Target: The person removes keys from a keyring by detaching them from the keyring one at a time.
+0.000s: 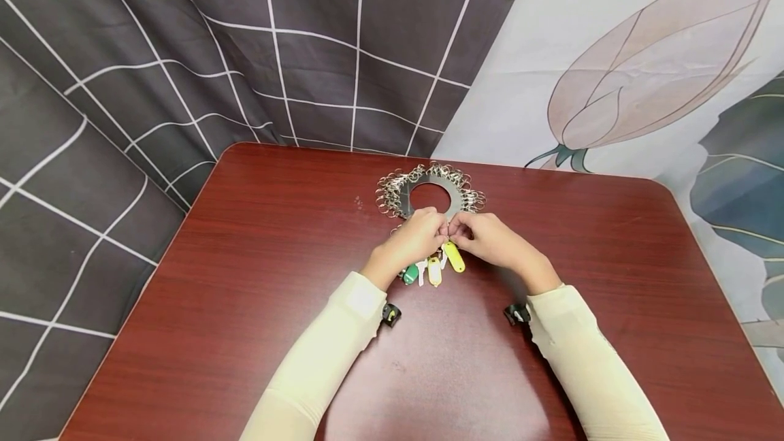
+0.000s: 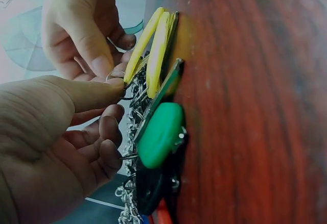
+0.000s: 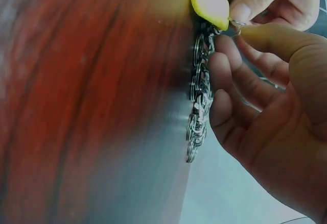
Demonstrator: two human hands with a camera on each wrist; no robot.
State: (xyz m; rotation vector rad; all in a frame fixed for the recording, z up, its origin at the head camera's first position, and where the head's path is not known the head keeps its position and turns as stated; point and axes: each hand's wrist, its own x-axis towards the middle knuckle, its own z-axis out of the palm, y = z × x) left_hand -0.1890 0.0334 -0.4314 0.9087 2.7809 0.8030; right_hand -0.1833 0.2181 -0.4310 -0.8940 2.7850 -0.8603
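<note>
Both hands meet at the near edge of a flat grey ring-shaped plate (image 1: 456, 192) hung with metal clasps and split rings. Between thumb and fingers, my left hand (image 1: 422, 233) pinches a small metal key ring (image 2: 115, 74). From the other side my right hand (image 1: 493, 240) pinches the same ring, its thumb tip facing the left thumb. A yellow key tag (image 1: 455, 257) hangs from this ring. Just left of it lie a second, yellow-edged tag (image 1: 435, 271), a silver key (image 1: 421, 273) and a green key tag (image 1: 411, 274). Fingers hide part of the plate's near edge.
More metal clasps (image 1: 471, 199) fan out around the plate's far and side edges. In the left wrist view a black tag (image 2: 149, 188) lies beyond the green one. The brown wooden table (image 1: 275, 237) ends at a dark checked curtain (image 1: 318, 73) behind.
</note>
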